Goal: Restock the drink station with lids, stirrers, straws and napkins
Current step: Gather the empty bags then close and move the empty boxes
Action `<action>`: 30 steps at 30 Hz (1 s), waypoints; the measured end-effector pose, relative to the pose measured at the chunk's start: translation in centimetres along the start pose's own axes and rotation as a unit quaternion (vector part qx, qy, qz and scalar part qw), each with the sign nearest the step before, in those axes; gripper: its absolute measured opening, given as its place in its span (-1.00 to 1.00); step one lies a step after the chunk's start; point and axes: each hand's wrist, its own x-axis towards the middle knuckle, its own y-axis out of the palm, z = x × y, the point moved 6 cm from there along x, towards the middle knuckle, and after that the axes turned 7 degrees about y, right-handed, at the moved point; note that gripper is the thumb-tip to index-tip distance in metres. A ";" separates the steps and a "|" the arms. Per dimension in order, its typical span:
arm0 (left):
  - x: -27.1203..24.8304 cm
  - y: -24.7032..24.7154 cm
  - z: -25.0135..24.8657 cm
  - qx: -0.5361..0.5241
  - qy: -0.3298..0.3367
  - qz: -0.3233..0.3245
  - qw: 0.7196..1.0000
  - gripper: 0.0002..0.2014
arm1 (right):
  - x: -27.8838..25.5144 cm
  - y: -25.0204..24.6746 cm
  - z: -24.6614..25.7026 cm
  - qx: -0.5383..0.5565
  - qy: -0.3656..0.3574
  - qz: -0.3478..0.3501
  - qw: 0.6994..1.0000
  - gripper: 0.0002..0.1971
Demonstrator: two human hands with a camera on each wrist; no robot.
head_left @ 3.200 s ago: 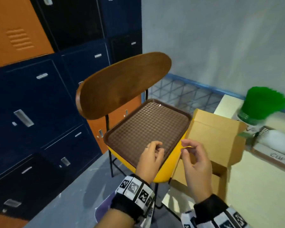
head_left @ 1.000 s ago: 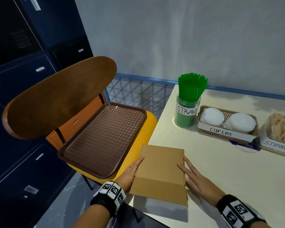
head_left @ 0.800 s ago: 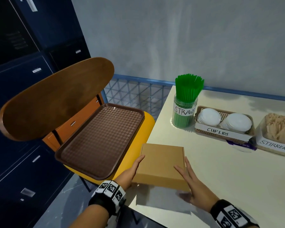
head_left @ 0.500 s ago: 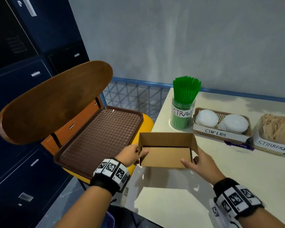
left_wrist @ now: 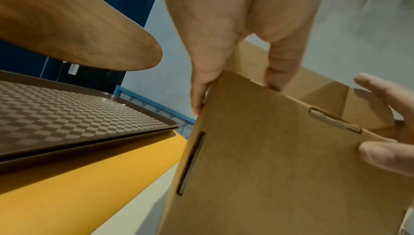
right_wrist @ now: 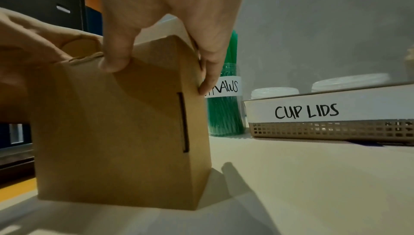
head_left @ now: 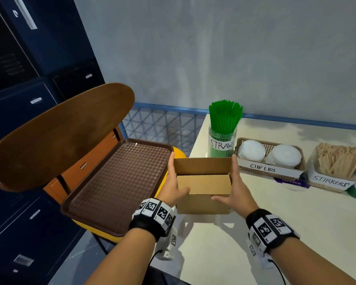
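Both-handed: left hand (head_left: 174, 189) and right hand (head_left: 237, 190) clamp the open cardboard box (head_left: 203, 184) by its sides, fingers straight along the walls, thumbs over the near edge; box stands at the table (head_left: 296, 223) edge, just before the straws jar (head_left: 222, 138), cup lids basket (head_left: 269, 168) to its right

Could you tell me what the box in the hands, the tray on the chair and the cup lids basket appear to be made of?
Box: brown cardboard, matte, with folded walls and cut tab slots. Tray: probably moulded plastic, dark brown, with a checkered textured surface and a smooth raised rim. Cup lids basket: looks like beige plastic, its walls a moulded grid of small holes, with a white paper label on the front.
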 end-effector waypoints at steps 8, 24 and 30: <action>-0.2 0.0 0.0 0.047 0.009 -0.002 0.999 -0.07 | -0.3 -0.4 0.4 -0.036 0.018 -0.047 0.998 0.22; -1.3 0.8 0.6 0.093 -0.026 0.005 0.995 -0.23 | -1.1 0.0 -0.8 -0.066 0.053 -0.041 0.996 -0.11; -2.9 0.7 2.3 0.039 -0.045 -0.019 0.998 -0.52 | -2.3 1.4 -1.4 0.023 0.065 -0.012 0.998 -0.34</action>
